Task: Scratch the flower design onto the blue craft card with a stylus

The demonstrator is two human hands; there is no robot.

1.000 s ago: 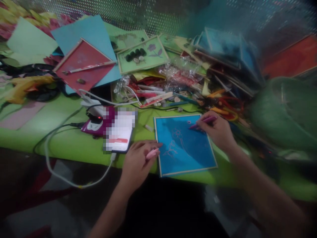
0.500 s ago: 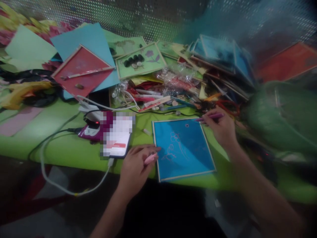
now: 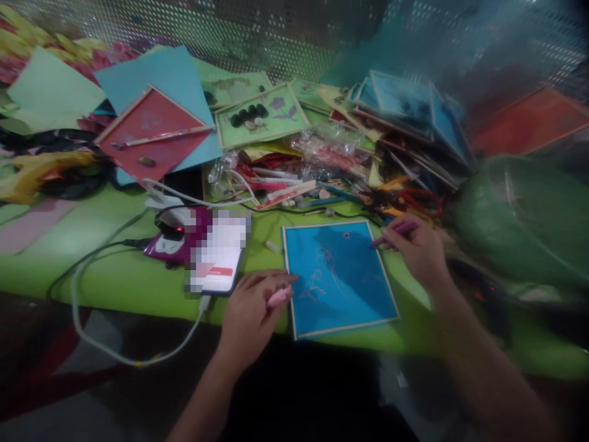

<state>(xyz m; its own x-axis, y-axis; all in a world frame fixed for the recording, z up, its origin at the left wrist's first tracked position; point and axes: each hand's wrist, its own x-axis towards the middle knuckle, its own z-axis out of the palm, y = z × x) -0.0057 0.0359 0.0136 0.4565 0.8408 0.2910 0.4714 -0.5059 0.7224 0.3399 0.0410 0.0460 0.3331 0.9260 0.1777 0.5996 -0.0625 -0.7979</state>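
The green counter carries a blue framed board. Near its upper right edge, the fingers of the right hand pinch a purple pen, long axis slanting, tip leftward and slightly down, lower than half a second ago; the left hand grips a pink object.

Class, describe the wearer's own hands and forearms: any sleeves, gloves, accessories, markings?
The left hand and right hand are ungloved, with no watch or bracelet visible. No sleeve shows on the left forearm or right forearm. The image is too dim and blurred to tell rings or fine markings.
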